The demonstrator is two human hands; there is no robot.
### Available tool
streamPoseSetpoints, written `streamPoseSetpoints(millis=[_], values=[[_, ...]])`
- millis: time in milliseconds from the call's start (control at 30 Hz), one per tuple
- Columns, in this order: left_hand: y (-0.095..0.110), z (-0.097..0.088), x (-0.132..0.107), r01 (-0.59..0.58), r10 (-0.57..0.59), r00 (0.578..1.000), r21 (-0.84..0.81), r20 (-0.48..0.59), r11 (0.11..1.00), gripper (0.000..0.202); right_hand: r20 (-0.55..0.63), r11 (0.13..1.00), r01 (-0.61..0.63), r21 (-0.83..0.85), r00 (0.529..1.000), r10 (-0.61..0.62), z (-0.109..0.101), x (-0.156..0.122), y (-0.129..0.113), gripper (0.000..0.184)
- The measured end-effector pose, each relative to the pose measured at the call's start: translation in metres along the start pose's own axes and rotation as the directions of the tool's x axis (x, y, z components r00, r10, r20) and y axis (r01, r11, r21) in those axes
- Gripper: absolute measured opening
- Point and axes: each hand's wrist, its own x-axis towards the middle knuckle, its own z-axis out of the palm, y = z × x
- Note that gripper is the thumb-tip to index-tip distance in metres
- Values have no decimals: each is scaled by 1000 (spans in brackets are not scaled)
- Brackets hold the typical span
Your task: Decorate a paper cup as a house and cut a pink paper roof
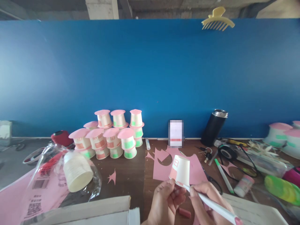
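Two hands, the left hand (164,200) and the right hand (203,200), hold one paper cup (181,170) and one white pen (215,207). In the stack of cup houses (112,137) at the far edge of the bench (131,175), eight pink roofs show. The lower ones are partly hidden, so the full number is unclear. One bagged sleeve of plain cups (77,172) lies toward the left edge. There is one black flask (213,126), one green-capped marker (224,176), and at least two larger houses (277,134) at the right edge.

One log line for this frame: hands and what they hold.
left hand: holds inverted paper cup | right hand: holds white pen, tip at cup rim | on table: pink paper sheet | back: stacked pink-roofed cup houses
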Motion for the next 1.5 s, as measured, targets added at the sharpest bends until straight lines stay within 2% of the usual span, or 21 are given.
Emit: streamPoseSetpoints(millis=[300, 467, 733, 967, 1133, 1333, 1500], values=[[-1, 0, 0, -10, 9, 1000, 9, 8, 1000, 25, 25, 1000, -25, 15, 999, 25, 2, 0, 0, 21], [-1, -1, 0, -17, 15, 998, 37, 57, 999, 23, 23, 998, -63, 28, 998, 62, 2, 0, 0, 22], [-1, -2, 1, -23, 21, 999, 42, 43, 999, 27, 3, 999, -31, 27, 1000, 30, 1, 1, -3, 20], [1, 3, -3, -47, 39, 992, 69, 118, 996, 26, 74, 999, -11, 37, 997, 8, 0, 1, -7, 17], [1, 3, -3, -38, 29, 995, 99, 91, 994, 25, 31, 999, -22, 39, 999, 20, 0, 3, -6, 19], [1, 2, -2, -43, 31, 992, 104, 121, 994, 23, 53, 999, -16, 37, 999, 14, 2, 1, -3, 16], [2, 3, -3, -30, 18, 995, 110, 102, 993, 24, 39, 999, -24, 31, 999, 23, 1, 1, -5, 18]])
